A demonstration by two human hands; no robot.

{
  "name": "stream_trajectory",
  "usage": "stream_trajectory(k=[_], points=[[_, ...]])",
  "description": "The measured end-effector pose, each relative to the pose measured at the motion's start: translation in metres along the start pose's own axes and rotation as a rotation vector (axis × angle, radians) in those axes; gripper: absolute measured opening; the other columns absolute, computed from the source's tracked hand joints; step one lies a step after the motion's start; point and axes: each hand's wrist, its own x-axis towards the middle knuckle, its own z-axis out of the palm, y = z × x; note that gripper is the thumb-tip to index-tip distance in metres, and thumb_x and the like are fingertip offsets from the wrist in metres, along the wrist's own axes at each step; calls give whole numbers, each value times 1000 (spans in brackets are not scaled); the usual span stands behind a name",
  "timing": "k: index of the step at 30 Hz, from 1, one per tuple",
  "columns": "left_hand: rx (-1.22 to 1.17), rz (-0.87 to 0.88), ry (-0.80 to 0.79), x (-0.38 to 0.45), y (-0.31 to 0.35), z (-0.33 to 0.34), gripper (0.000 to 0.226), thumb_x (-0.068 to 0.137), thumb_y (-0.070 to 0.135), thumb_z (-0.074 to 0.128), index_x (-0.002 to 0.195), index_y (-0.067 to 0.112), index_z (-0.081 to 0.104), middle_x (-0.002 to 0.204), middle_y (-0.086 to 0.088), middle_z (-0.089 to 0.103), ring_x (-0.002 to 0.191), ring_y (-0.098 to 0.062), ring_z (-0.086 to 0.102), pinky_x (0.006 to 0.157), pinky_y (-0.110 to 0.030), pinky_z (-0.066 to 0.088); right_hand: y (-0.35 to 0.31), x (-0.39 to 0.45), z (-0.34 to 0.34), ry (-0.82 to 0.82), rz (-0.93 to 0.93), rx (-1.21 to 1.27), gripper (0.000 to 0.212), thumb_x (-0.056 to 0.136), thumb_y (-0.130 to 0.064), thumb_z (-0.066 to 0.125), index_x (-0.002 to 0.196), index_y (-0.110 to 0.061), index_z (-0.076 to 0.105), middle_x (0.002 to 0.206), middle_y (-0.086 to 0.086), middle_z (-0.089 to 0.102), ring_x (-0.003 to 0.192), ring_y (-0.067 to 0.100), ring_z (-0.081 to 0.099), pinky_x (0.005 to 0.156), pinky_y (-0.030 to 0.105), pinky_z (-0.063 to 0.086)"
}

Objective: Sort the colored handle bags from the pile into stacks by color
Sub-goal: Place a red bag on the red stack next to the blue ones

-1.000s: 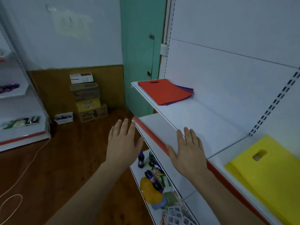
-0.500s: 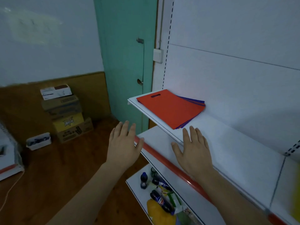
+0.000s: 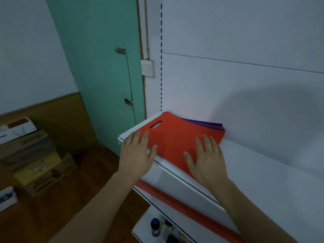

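Observation:
A pile of flat handle bags lies at the left end of the white upper shelf [image 3: 259,165]. A red bag [image 3: 175,137] with a cut-out handle is on top, and edges of blue bags [image 3: 205,124] stick out beneath it at the back. My left hand [image 3: 138,153] reaches over the shelf's front corner, fingers straight, fingertips at the red bag's near left edge. My right hand [image 3: 206,160] is spread flat over the red bag's near right part. Whether either hand touches the bag is unclear.
A lower white shelf with a red front strip [image 3: 184,206] juts out below, with bottles [image 3: 155,227] on a shelf under it. A green door [image 3: 105,67] stands left of the shelving. Stacked cardboard boxes [image 3: 35,162] sit on the wooden floor at left.
The view has shifted left and closer to the pile, so the yellow bags have left the frame. Both hands have moved forward and up from the lower shelf to the red bag.

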Motion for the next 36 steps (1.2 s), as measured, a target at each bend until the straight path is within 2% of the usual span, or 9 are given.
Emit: stream_trajectory(k=[8, 13, 17, 22, 24, 28, 31, 34, 36], points=[[-79, 128, -3, 73, -23, 32, 70, 98, 57, 35, 150, 11, 48, 147, -12, 56, 133, -34, 51, 113, -51, 41, -18, 30, 14, -25, 154, -108, 88, 95, -71, 24, 158, -12, 43, 165, 17, 37, 155, 37, 28, 125, 53, 28], [-112, 230, -79, 107, -46, 50, 70, 98, 57, 36, 149, 11, 48, 145, -11, 57, 132, -35, 50, 112, -52, 41, -38, 36, 20, -2, 308, -185, 82, 95, -69, 33, 149, -11, 54, 148, 16, 56, 138, 39, 48, 110, 54, 44], [-126, 324, -94, 130, -60, 59, 69, 97, 56, 40, 148, 10, 49, 144, -11, 57, 131, -34, 51, 111, -51, 43, -52, 38, 19, -9, 417, -261, 78, 93, -69, 35, 143, -14, 58, 134, 12, 61, 122, 37, 54, 96, 51, 49], [-169, 391, -160, 133, -69, 74, 78, 94, 69, 31, 137, 9, 56, 130, -6, 61, 118, -27, 56, 99, -42, 51, -52, 21, 35, -83, 478, -322, 78, 93, -75, 25, 136, -22, 62, 137, 10, 59, 124, 35, 52, 100, 50, 47], [-195, 394, -172, 134, -69, 77, 87, 91, 78, 31, 140, 10, 54, 135, -5, 58, 122, -27, 54, 103, -42, 49, -52, 20, 38, -78, 491, -326, 77, 94, -75, 26, 135, -22, 64, 139, 10, 59, 126, 35, 52, 101, 51, 46], [-158, 375, -217, 130, -65, 80, 103, 88, 84, 26, 156, 7, 37, 159, -8, 39, 142, -29, 38, 118, -45, 37, -52, 16, 42, -48, 496, -328, 74, 96, -73, 29, 137, -22, 64, 141, 8, 58, 129, 34, 51, 104, 52, 45], [-111, 391, -203, 124, -61, 77, 94, 93, 78, 23, 153, 9, 46, 162, -11, 35, 149, -33, 30, 121, -50, 32, -53, 14, 41, -35, 502, -318, 74, 97, -73, 28, 139, -23, 63, 144, 7, 57, 132, 34, 49, 107, 52, 43], [-120, 431, -123, 114, -57, 74, 70, 99, 64, 36, 148, 17, 55, 164, -17, 34, 153, -40, 22, 123, -59, 23, -52, 13, 42, -19, 498, -305, 74, 97, -73, 28, 138, -23, 63, 144, 7, 57, 132, 34, 48, 107, 52, 43], [-133, 471, -86, 106, -51, 73, 58, 102, 54, 41, 150, 24, 53, 166, -20, 29, 155, -42, 18, 124, -61, 19, -51, 13, 43, -11, 492, -300, 73, 97, -73, 29, 137, -22, 63, 143, 8, 57, 132, 34, 49, 107, 52, 43]])
